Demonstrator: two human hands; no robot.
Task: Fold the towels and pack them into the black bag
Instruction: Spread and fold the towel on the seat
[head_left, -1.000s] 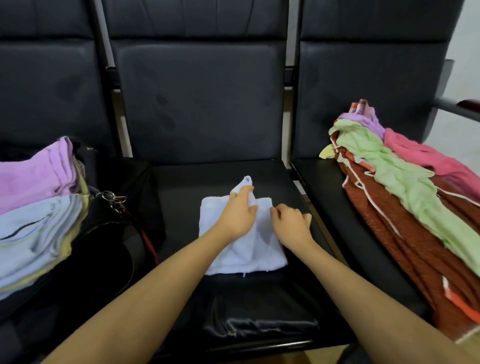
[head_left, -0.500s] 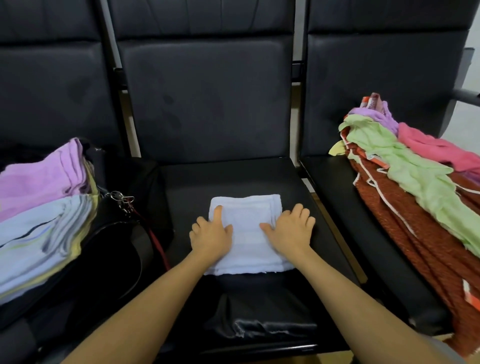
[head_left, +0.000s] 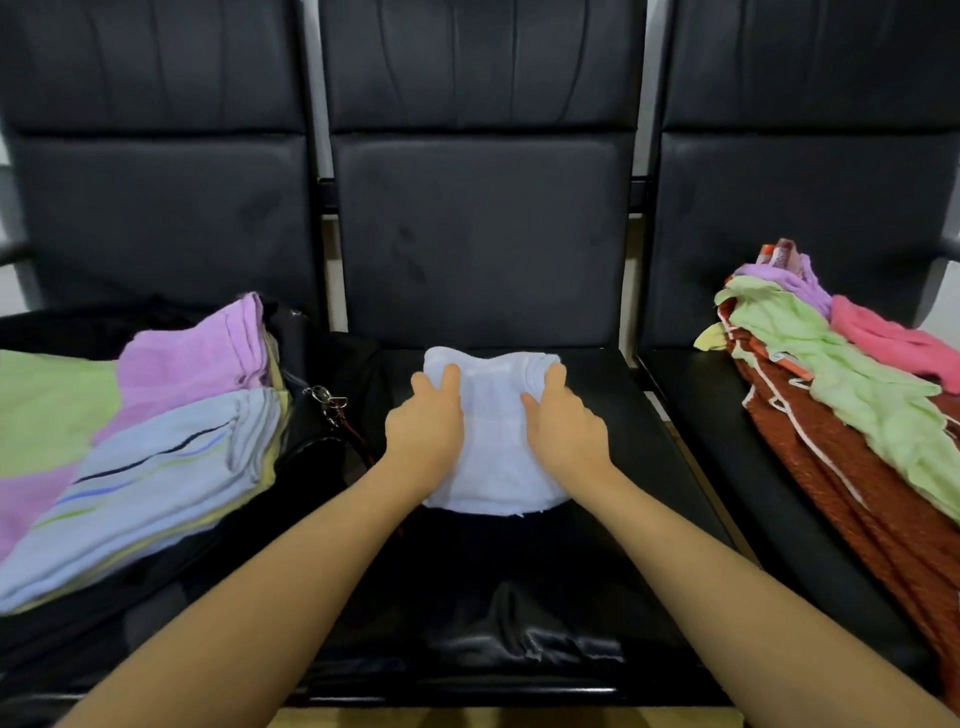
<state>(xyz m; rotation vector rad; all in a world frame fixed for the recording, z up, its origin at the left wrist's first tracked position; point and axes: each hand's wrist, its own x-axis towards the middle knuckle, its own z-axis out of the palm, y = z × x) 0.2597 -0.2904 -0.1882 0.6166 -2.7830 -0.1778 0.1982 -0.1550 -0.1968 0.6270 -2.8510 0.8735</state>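
One folded white terry towel (head_left: 491, 457) on the middle of three black padded seats (head_left: 613, 519); my left hand (head_left: 426, 426) and right hand (head_left: 566, 426) grip its sides. Folded stack (head_left: 156, 441) in black bag (head_left: 311, 467) left; loose pile (head_left: 841, 395) right.

My left hand (head_left: 427, 423) and right hand (head_left: 563, 423), flat half a second ago, now grip the folded pale-blue terry towel (head_left: 493, 447), bunching its far edge higher in the frame.

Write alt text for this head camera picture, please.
Two hands, left hand and right hand, hold a folded white towel on a black chair seat; folded towels lie left, unfolded towels right.
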